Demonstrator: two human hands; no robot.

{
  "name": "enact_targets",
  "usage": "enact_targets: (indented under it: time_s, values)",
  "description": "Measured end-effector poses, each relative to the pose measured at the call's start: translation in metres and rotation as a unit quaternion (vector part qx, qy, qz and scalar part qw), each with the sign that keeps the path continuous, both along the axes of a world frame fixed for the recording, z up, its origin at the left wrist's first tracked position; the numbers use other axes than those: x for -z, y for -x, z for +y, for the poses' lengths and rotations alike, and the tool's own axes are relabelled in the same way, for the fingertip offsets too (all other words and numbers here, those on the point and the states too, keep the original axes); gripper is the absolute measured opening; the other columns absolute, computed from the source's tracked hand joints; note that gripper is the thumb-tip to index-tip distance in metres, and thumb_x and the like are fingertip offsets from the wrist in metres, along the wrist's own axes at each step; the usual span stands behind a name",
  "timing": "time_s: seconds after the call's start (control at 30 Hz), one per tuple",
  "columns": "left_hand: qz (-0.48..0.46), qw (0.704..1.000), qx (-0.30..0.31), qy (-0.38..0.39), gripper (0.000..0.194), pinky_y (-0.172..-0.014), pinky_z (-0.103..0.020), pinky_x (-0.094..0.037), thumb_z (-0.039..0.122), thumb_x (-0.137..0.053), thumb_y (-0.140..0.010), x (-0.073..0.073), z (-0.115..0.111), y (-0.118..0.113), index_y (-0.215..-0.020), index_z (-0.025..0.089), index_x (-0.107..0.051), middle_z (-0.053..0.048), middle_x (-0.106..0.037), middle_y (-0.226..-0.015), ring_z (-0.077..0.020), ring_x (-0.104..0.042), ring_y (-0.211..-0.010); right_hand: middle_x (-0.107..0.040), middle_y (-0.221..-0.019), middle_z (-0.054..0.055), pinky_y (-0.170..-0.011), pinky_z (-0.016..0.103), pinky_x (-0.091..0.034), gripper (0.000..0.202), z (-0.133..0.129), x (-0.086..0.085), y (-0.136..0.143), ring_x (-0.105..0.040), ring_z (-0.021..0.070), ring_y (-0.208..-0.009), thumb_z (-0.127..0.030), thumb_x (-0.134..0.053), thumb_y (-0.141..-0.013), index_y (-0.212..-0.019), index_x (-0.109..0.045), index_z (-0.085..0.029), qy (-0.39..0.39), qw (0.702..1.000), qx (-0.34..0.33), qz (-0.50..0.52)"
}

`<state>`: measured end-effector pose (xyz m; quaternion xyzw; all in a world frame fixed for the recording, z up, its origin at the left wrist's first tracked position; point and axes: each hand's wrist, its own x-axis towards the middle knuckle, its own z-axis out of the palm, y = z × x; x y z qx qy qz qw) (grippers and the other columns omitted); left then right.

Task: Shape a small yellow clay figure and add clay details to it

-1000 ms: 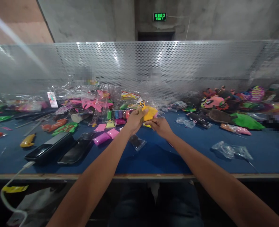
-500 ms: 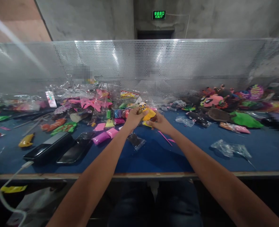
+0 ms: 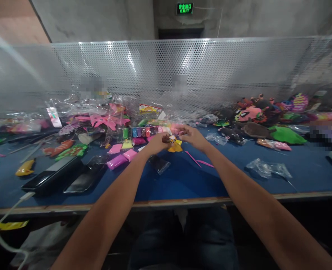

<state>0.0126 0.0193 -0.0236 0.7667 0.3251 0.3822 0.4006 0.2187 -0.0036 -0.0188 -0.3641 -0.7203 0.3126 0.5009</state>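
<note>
My left hand (image 3: 158, 144) is closed on a small clay figure (image 3: 175, 146), a yellow body with a white and black face, now tipped low near the table. My right hand (image 3: 193, 137) is just right of and above it, fingers curved and apart, with nothing visible in them. Its fingertips are close to the pink and clear packaging behind. Thin pink plastic sticks (image 3: 193, 159) lie below my right wrist. Left of my left hand are pink and purple clay packets (image 3: 117, 161) and a row of coloured clay packs (image 3: 139, 132). A black packet (image 3: 159, 164) lies under my left wrist.
A power bank (image 3: 52, 174) with a white cable and a black phone (image 3: 85, 176) lie front left. Clay animals and plastic bags (image 3: 109, 120) crowd the back left. More figures (image 3: 251, 114) and a clear bag (image 3: 267, 168) are right. A perforated metal screen (image 3: 216, 67) stands behind.
The figure has tipped and moved lower in my left hand. My right hand has come off it, moving up and away. The view has shifted slightly.
</note>
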Motion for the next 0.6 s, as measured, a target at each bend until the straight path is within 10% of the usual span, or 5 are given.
enact_targets:
  time_s: [0.6]
  values:
    - [0.027, 0.999, 0.010, 0.016, 0.029, -0.060, -0.025, -0.044, 0.032, -0.079, -0.061, 0.0100, 0.0052, -0.0025, -0.076, 0.017, -0.059, 0.002, -0.059, -0.068, -0.0133, -0.056, -0.064, -0.071, -0.087, 0.003, -0.070, 0.028, -0.051, 0.025, 0.0041, 0.0009, 0.0076, -0.064, 0.0149, -0.078, -0.033, -0.070, -0.074, -0.094, -0.066, -0.019, 0.001, 0.999, -0.023, 0.050]
